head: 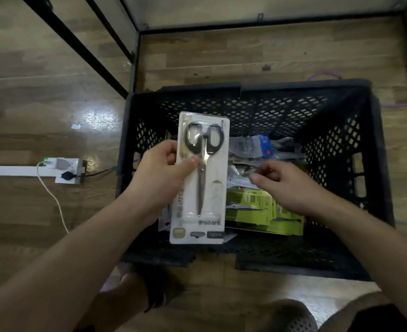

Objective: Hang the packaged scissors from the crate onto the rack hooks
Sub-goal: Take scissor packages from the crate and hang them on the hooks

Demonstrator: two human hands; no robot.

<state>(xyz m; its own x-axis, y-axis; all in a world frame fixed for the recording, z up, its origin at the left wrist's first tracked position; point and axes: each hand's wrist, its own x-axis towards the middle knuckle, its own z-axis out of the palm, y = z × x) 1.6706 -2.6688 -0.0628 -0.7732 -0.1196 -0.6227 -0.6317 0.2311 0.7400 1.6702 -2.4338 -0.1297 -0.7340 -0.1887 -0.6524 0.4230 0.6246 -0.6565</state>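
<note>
I am pinching the packaged scissors (212, 188) in my left hand (164, 171), thumb across the front, holding it above the crate (269, 109) at 9 o'clock, ready for hanging. My right hand (291, 185), at 3 o'clock, is hovering loosely curled and gripping nothing over the other packs (257, 207), probably to choose one.

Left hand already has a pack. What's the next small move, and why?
Probably the right hand should close on one of the loose packs below it in the black crate: it hovers over them with fingers curled, while the left hand already grips the packaged scissors above the crate. No rack hooks show.
</note>
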